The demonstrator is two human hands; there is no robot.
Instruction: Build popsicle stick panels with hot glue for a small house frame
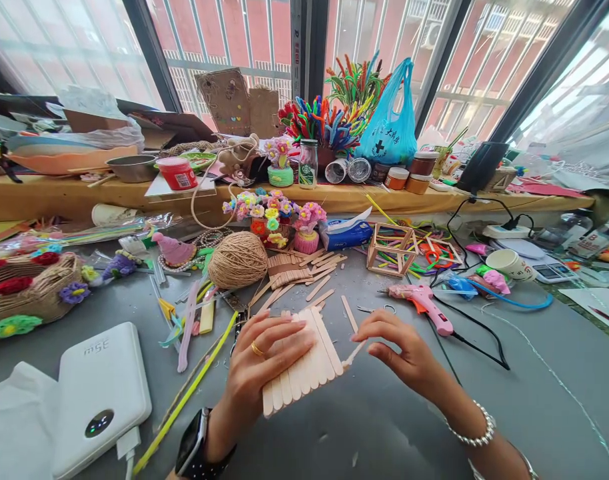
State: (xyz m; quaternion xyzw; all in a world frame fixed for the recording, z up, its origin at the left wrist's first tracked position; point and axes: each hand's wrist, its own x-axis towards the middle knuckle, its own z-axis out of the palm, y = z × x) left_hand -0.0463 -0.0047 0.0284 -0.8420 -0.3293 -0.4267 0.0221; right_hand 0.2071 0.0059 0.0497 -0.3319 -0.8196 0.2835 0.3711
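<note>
Item: stick panel [304, 363], low on the grey table [509, 407]. Pressed flat beneath the spread left hand [262, 363]; a single stick [355, 353] apparently pinched by the right hand [402, 350]. Assembly underway; careful edge alignment is judged necessary next.

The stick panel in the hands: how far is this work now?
Done: about nine sticks lie side by side as a flat stick panel, and a stick cube frame stands behind. In hand: the left hand presses the panel; the right hand brings one stick to its edge. Left: loose sticks lie unused; the glue gun rests aside.
</note>
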